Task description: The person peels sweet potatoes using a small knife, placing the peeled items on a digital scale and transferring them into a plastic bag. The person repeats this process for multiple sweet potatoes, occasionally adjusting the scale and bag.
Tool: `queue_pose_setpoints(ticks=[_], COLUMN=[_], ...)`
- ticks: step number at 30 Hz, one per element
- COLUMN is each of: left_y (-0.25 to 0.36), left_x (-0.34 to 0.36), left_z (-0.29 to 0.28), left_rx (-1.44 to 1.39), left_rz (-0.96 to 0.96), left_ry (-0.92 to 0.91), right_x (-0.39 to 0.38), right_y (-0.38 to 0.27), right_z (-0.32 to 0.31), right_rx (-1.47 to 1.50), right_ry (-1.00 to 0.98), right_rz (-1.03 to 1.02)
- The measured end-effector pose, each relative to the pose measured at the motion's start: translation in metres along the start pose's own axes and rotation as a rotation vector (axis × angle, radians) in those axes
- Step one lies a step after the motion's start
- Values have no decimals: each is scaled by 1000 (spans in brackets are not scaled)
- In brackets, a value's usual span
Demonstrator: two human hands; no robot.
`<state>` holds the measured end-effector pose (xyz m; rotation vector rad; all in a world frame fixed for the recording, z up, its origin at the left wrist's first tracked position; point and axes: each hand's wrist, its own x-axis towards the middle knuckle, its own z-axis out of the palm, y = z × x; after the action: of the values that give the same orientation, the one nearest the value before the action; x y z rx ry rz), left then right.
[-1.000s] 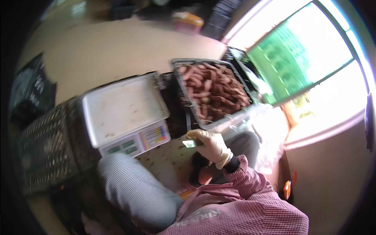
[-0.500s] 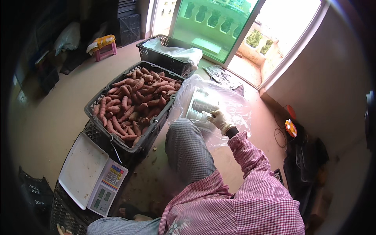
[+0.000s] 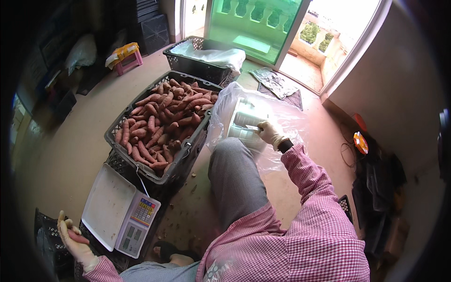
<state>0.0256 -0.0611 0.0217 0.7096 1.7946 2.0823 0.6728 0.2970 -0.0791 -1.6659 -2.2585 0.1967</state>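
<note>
At lower left, my gloved left hand (image 3: pixel 74 245) is closed on a sweet potato (image 3: pixel 79 237), beside the white digital scale (image 3: pixel 110 202). My gloved right hand (image 3: pixel 270 134) grips a small flat, shiny piece (image 3: pixel 252 127) that looks like a blade, over a large clear plastic bag (image 3: pixel 286 150) on the right of my bent knee. Under the bag's film lie stacked pale, translucent round items (image 3: pixel 240 115). Left of the bag, a black plastic crate (image 3: pixel 120 113) is heaped with sweet potatoes (image 3: pixel 164 122).
Behind stand another crate (image 3: pixel 202 63) with white plastic over it, a pink stool (image 3: pixel 120 68) and dark stacked items (image 3: pixel 152 33). A sliding glass door (image 3: pixel 253 28) opens onto a balcony. On the right are cords, an orange object (image 3: pixel 361 142) and dark clutter against the wall (image 3: pixel 394 84).
The view has swung toward the door. My right hand has moved from beside the scale to above the bag. My left hand has come into view at lower left holding a sweet potato.
</note>
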Motion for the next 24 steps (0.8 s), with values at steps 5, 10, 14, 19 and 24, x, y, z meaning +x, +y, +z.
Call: queue_pose_setpoints(ticks=[5, 10, 14, 19, 24], left_y=[-41, -44, -54, -73, -64], left_x=[-7, -1, 7, 25, 28], left_z=[-14, -25, -44, -57, 5], left_rx=[-248, -287, -402, -395, -151], left_rz=[-341, -397, -373, -293, -202], left_ry=[41, 66, 189, 263, 219], right_x=[4, 13, 1, -7, -37], right_y=[-46, -103, -260, -440, -491], right_z=[-31, -113, -127, 16, 174], right_rx=[-301, 348, 551, 523, 396], right_ry=[297, 408, 158, -83, -149], right_rz=[118, -109, -376, -962, -1080])
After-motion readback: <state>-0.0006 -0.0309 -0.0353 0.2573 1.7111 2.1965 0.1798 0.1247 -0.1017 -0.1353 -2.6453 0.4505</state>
